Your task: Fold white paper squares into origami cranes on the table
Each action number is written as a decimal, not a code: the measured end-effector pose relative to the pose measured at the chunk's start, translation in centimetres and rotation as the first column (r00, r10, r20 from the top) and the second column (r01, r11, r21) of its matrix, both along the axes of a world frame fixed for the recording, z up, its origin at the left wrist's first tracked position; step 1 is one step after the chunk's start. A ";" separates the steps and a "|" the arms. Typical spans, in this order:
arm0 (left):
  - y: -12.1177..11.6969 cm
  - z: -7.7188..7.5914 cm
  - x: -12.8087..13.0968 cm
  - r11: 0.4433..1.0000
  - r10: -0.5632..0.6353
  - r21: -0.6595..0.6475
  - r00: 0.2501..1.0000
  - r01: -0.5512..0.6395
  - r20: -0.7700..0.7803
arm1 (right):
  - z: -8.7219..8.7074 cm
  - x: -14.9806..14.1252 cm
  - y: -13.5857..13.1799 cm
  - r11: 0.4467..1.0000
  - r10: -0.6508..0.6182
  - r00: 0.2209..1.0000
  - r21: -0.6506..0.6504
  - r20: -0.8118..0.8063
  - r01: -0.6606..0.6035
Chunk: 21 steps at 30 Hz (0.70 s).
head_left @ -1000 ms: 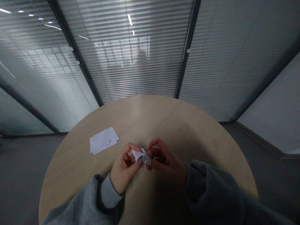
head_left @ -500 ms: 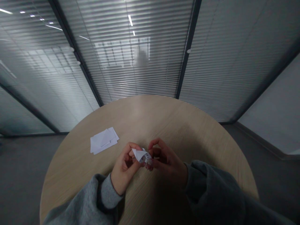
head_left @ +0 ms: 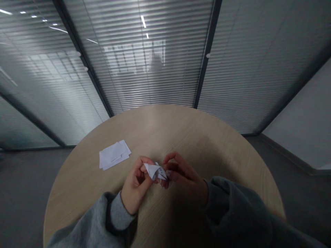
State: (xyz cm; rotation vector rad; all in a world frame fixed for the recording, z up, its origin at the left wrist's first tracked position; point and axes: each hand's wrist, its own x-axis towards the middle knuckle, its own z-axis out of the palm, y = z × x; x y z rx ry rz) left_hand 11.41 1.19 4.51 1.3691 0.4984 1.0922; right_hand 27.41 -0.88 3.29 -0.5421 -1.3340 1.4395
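A small piece of folded white paper (head_left: pixel 153 171), with a pointed flap to the left and some dark print at its right, is held over the near middle of the table. My left hand (head_left: pixel 138 184) grips it between thumb and fingers from the left. The thumb and fingers of my right hand (head_left: pixel 184 177) pinch at its right end, where the exact contact is too small to make out. Both hands wear grey sleeves.
Several white paper sheets (head_left: pixel 115 155) lie overlapping on the left of the round wooden table (head_left: pixel 165 127). Beyond the table's far edge stand glass panels with blinds (head_left: pixel 155 89), and a white wall (head_left: pixel 305 131) is at the right.
The paper has tilted slightly and its folds look a little different at the right end. My right thumb has shifted slightly on that end. The sheets lie as before.
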 end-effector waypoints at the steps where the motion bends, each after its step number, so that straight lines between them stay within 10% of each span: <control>1: 0.0 0.0 0.0 1.000 -0.016 0.001 1.000 0.016 0.009 | 0.0 0.0 0.0 1.000 -0.002 1.000 0.000 0.002 0.002; 21: -0.2 -0.5 0.1 0.999 -0.035 -0.020 0.999 0.035 -0.023 | 0.1 -0.2 -0.2 0.998 -0.009 0.999 -0.055 0.043 0.011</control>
